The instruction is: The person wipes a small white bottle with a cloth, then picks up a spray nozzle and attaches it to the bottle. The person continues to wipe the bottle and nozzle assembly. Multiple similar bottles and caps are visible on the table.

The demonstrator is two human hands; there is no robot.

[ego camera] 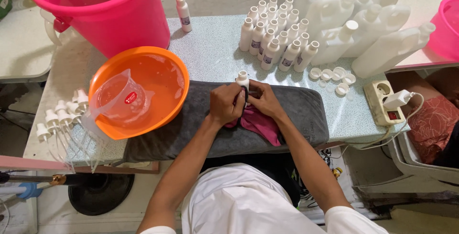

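Both hands meet over a grey towel (296, 114) spread on the speckled table. My left hand (225, 104) and my right hand (262, 99) grip a small white bottle (243, 80) standing upright between them, its cap showing above the fingers. A magenta cloth (260, 126) is bunched under and around the bottle, trailing toward me beneath my right wrist.
An orange basin (162, 78) of water holds a clear measuring jug (119, 97). Behind it stands a pink bucket (105, 9). Several small white bottles (277, 38) cluster at the back, large white jugs (358, 28) beside them. Loose caps (332, 76), spray pumps (60, 114), a power strip (382, 102).
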